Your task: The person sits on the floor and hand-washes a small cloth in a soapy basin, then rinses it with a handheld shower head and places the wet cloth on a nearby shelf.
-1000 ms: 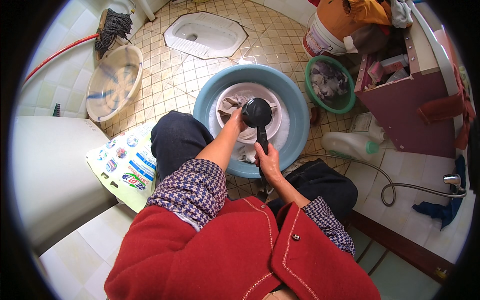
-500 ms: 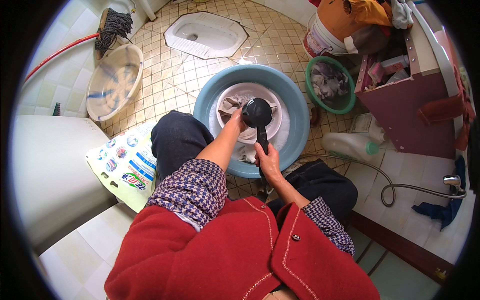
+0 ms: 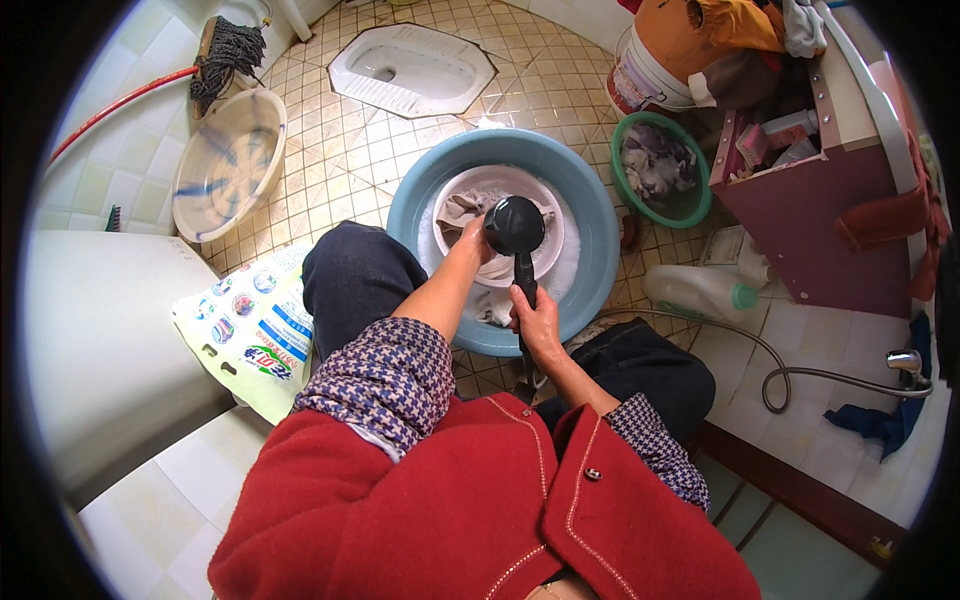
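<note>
My right hand [image 3: 538, 321] is closed round the handle of a black shower head [image 3: 514, 226], held over a pale pink basin [image 3: 556, 248]. That basin sits inside a large blue tub [image 3: 600, 215] with white suds [image 3: 570, 290] around it. Light-coloured cloth [image 3: 462, 207] lies in the small basin. My left hand [image 3: 475, 243] reaches into the basin beside the shower head, which hides most of its fingers; whether they grip the cloth I cannot see. A white cloth [image 3: 495, 308] lies in the tub's near side.
On the right stand a green basin of laundry [image 3: 697, 205], a white bottle [image 3: 690, 288] and a purple cabinet [image 3: 820, 230]. A metal hose [image 3: 770, 345] runs across the floor. A squat toilet [image 3: 430, 68] is ahead; a cream basin [image 3: 245, 160] and a detergent bag [image 3: 250, 325] are left.
</note>
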A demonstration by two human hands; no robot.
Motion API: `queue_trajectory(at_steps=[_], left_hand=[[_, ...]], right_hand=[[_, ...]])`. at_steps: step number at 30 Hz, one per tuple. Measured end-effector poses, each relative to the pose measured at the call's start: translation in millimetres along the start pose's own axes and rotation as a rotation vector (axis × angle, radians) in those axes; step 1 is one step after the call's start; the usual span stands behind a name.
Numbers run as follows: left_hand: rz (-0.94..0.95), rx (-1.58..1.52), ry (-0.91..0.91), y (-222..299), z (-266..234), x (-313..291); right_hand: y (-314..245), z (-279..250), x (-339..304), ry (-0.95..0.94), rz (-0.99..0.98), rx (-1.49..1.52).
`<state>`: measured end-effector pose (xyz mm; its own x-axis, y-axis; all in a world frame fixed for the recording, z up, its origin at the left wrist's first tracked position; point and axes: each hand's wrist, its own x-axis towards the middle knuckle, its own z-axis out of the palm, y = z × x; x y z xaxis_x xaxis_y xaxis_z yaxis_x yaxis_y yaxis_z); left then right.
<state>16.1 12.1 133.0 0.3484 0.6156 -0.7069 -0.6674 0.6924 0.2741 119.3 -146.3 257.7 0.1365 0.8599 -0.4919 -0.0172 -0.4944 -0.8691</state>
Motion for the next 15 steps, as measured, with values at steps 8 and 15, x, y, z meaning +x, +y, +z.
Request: queue_trajectory(at_steps=[8, 15], left_hand=[[0.010, 0.008, -0.025, -0.2, -3.0, 2.7], [0.004, -0.020, -0.010, -0.6, -4.2, 5.9]], right_hand=[[1.0, 0.0, 0.0, 0.006, 0.011, 0.027], [1.5, 0.2, 0.6, 0.007, 0.014, 0.027]])
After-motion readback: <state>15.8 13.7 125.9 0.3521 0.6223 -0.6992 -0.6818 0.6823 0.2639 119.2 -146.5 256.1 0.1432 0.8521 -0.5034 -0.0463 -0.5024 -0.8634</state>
